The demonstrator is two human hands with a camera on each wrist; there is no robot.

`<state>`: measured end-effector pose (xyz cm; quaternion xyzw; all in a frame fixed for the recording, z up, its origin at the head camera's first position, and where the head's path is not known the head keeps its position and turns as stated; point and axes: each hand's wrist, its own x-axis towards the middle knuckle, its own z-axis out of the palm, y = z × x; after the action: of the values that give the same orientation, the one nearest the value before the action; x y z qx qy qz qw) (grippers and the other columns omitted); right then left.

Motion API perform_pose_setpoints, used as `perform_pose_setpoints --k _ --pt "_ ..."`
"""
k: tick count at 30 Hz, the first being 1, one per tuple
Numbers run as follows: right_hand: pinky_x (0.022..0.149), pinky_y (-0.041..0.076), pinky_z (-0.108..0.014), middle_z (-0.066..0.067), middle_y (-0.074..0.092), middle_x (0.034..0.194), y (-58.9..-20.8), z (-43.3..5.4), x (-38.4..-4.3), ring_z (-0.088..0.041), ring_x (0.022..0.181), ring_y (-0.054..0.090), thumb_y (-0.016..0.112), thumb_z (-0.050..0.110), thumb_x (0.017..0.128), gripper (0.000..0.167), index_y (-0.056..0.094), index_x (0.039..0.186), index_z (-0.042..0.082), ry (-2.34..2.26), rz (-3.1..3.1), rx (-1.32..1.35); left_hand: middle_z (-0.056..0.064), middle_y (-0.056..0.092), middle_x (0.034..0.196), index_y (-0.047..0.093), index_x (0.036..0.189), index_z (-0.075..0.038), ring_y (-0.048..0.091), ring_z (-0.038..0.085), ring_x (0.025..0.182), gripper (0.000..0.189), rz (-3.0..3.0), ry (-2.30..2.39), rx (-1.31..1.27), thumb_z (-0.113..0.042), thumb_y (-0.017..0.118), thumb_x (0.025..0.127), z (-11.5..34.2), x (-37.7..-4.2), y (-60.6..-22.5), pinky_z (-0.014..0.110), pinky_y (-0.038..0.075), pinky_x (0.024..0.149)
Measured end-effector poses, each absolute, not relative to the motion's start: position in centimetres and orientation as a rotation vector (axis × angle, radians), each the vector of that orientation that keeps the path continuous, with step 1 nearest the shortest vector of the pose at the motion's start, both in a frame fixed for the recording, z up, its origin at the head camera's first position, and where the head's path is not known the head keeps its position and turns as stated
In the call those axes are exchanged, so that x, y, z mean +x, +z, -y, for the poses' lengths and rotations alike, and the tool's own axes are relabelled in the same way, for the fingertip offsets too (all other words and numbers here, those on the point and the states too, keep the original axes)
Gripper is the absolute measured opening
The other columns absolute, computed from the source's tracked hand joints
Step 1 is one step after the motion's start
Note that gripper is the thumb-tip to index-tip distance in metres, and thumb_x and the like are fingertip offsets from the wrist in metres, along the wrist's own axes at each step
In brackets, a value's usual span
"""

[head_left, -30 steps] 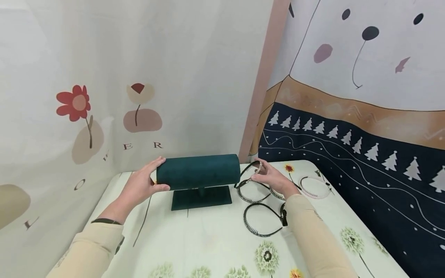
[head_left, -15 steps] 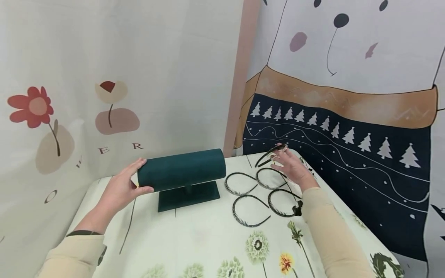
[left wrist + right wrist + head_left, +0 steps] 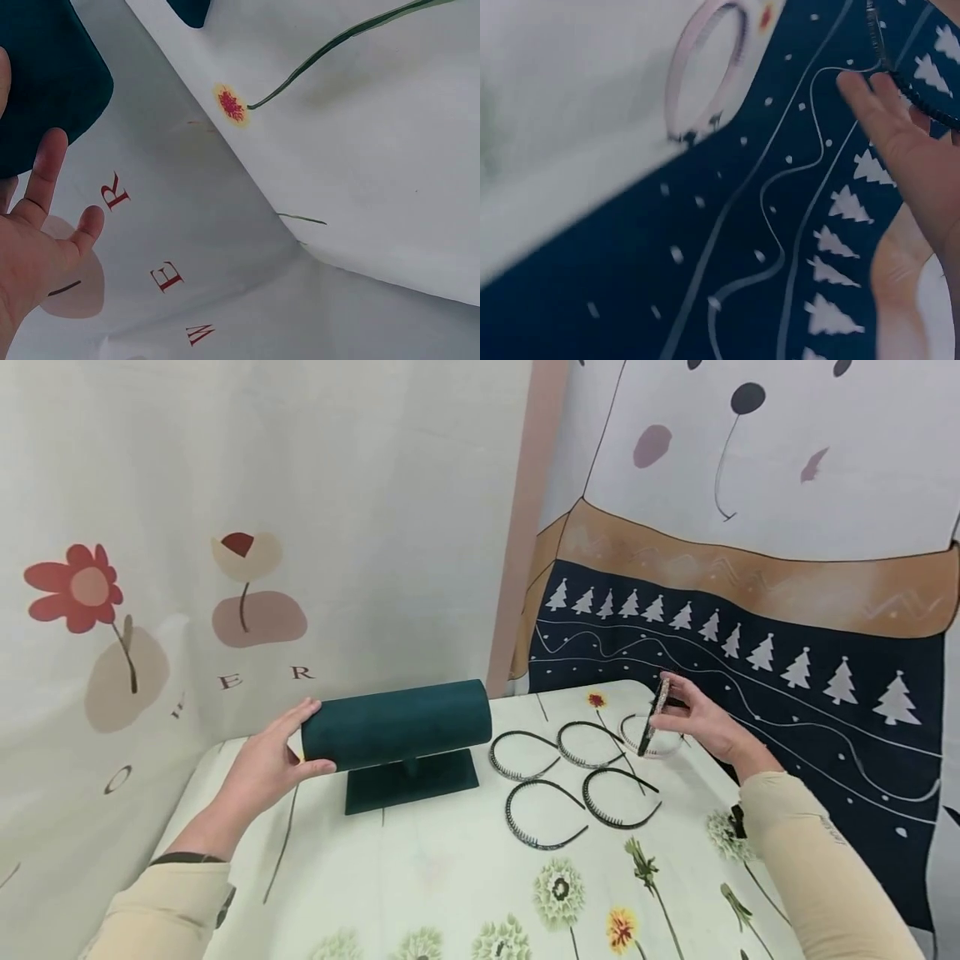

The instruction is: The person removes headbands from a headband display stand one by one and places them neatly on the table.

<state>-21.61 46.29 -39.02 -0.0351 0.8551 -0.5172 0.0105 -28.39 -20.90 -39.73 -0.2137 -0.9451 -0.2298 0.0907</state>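
Observation:
My left hand [image 3: 262,768] grips the left end of a dark green velvet roll stand [image 3: 397,722], thumb in front and fingers behind. In the left wrist view some fingers of the hand [image 3: 37,240] are stretched along the roll's end [image 3: 52,75]. My right hand [image 3: 701,722] pinches a black headband [image 3: 655,718] with a sparkly band, seen edge-on and tilted at the table's far right. Behind it lies a pale pink headband [image 3: 676,82], partly covered in the head view. The right wrist view shows only part of the held headband [image 3: 915,97].
Several dark toothed headbands lie on the floral tablecloth, among them a front one [image 3: 517,831] and one to its right [image 3: 592,806]. The stand's flat base [image 3: 412,783] is left of them. A pale curtain [image 3: 390,527] and a dark printed curtain [image 3: 750,702] hang behind the table.
My right hand has carried the headband up from among the others and across to the far right, turning it edge-on. My left hand stays on the roll; the head view has shifted right.

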Motion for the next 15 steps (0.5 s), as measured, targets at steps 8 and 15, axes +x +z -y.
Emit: perform_pose_setpoints --k 8,15 --pt "0.108 0.046 -0.073 -0.033 0.034 0.162 -40.7 -46.1 -20.1 -0.054 0.135 0.052 0.097 0.021 0.073 0.109 0.036 0.163 0.006 -0.358 -3.075 -0.283 0.023 0.033 0.173 0.032 0.168 -0.01 0.06 0.017 0.077 0.108 2.808 -0.692 -0.63 -0.035 0.093 0.082 21.0 -28.2 -39.8 0.026 0.051 0.066" --pt "0.114 0.033 -0.083 -0.026 0.051 0.154 -43.9 -47.2 -18.2 -0.052 0.144 0.047 0.104 0.011 0.057 0.108 0.052 0.153 0.009 0.337 -2.999 -0.378 0.025 0.036 0.171 0.033 0.168 -0.01 0.06 0.017 0.076 0.107 2.794 -0.664 -0.643 -0.033 0.093 0.082 20.9 -28.4 -39.9 0.028 0.051 0.066"
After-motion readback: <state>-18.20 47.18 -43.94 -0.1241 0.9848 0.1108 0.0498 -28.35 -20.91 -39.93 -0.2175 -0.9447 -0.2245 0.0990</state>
